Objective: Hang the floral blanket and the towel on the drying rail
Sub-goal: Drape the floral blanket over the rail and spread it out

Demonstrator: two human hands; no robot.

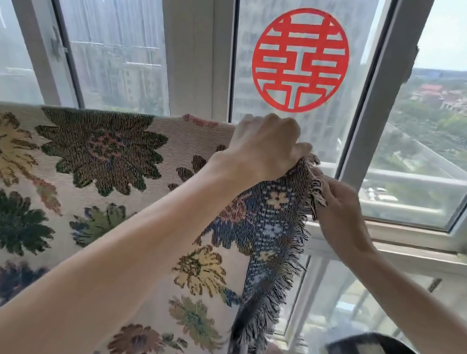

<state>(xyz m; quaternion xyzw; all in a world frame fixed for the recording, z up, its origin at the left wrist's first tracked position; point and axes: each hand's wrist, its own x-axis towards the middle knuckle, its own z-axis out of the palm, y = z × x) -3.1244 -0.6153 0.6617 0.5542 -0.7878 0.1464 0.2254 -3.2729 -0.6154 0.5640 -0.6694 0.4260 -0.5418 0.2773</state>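
the floral blanket (85, 174) hangs spread across the left and middle of the view in front of the window (365, 105), its top edge running level at about mid-height, cream cloth with dark green, yellow and blue flowers. whatever carries it is hidden under the fold. the left hand (263, 148) reaches up to the blanket's top right corner, fingers (302, 149) curled down tight and pinching the cloth there. the right hand (338, 209) sits just beside and below it, at the fringed right edge (281, 279), fingers closed on the dark fringe near the corner. the fringe trails down from both hands. a round red paper cutout (300, 60) is stuck to the glass above the hands. the towel is not in view.
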